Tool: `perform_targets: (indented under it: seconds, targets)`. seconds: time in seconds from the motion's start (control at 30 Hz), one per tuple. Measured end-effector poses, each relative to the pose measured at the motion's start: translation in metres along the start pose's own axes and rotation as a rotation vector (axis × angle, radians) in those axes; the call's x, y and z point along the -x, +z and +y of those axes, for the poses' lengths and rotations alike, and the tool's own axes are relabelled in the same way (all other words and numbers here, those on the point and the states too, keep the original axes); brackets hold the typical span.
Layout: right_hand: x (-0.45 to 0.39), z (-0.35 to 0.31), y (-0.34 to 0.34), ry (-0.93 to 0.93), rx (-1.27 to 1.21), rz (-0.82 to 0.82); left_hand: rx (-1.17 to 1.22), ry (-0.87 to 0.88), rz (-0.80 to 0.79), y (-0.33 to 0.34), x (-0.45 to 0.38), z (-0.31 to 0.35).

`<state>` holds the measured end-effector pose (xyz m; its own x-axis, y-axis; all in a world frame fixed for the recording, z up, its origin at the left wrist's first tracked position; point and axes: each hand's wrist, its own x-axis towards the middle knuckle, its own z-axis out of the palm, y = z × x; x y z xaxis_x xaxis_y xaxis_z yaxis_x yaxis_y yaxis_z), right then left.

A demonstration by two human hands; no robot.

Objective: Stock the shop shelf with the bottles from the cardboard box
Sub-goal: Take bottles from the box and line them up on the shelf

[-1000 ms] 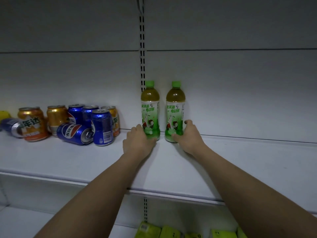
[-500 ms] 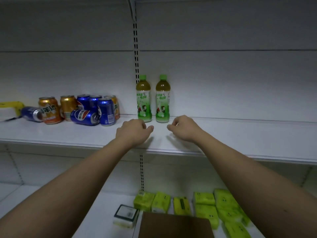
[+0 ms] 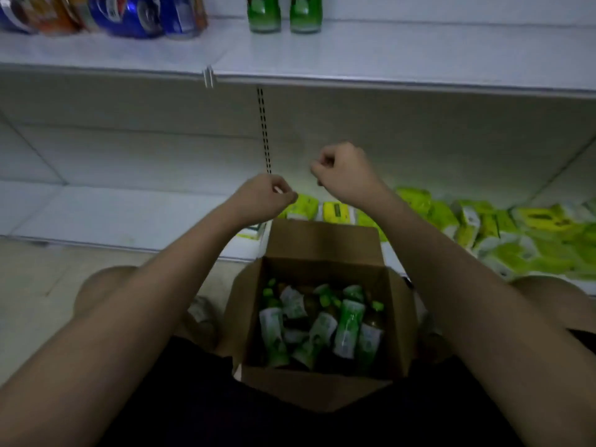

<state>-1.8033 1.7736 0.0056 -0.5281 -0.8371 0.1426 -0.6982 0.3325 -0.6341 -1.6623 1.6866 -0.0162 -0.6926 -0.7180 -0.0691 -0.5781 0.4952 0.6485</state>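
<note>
An open cardboard box [image 3: 322, 240] sits on the floor between my knees, with several green-labelled tea bottles [image 3: 346, 327] lying jumbled inside. Two of the same bottles [image 3: 283, 14] stand side by side on the white shelf [image 3: 403, 53] at the top of the view; only their bases show. My left hand [image 3: 263, 198] and my right hand [image 3: 345, 171] hang in the air above the box's far flap, below the shelf edge. Both have their fingers curled in and hold nothing.
Blue and orange drink cans [image 3: 129, 14] crowd the upper shelf to the left of the two bottles. Yellow-green packets [image 3: 503, 233] lie spread over the bottom shelf at the right. A small white pack [image 3: 201, 311] lies on the floor left of the box.
Both hands have let go of the two bottles on the shelf and dropped back toward me. The view has tilted down from the shelf to the box on the floor.
</note>
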Motion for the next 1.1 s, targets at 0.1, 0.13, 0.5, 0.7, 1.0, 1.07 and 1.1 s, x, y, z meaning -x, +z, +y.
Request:
perform_targets:
  seconds: [0.1, 0.13, 0.5, 0.7, 1.0, 1.07, 1.1]
  targets:
    - [0.018, 0.048, 0.051, 0.136, -0.013, -0.161, 0.018, -0.162, -0.116, 0.057, 0.0, -0.036]
    - [0.025, 0.063, 0.066, 0.164, -0.015, -0.215, 0.035, -0.216, -0.132, 0.074, -0.001, -0.048]
    - [0.136, 0.205, 0.189, 0.709, -0.146, -0.599, 0.153, -0.722, -0.257, 0.228, 0.057, -0.173]
    - [0.14, 0.217, 0.237, 0.84, -0.224, -0.7, 0.172, -0.841, -0.327, 0.26, 0.062, -0.198]
    - [0.136, 0.234, 0.293, 1.222, -0.569, -0.631, 0.183, -0.908, -0.275, 0.293, 0.051, -0.226]
    - [0.141, 0.237, 0.305, 1.228, -0.635, -0.591, 0.185, -0.919, -0.244, 0.299, 0.048, -0.23]
    - [0.142, 0.238, 0.308, 1.232, -0.652, -0.558, 0.179, -0.916, -0.234, 0.301, 0.047, -0.232]
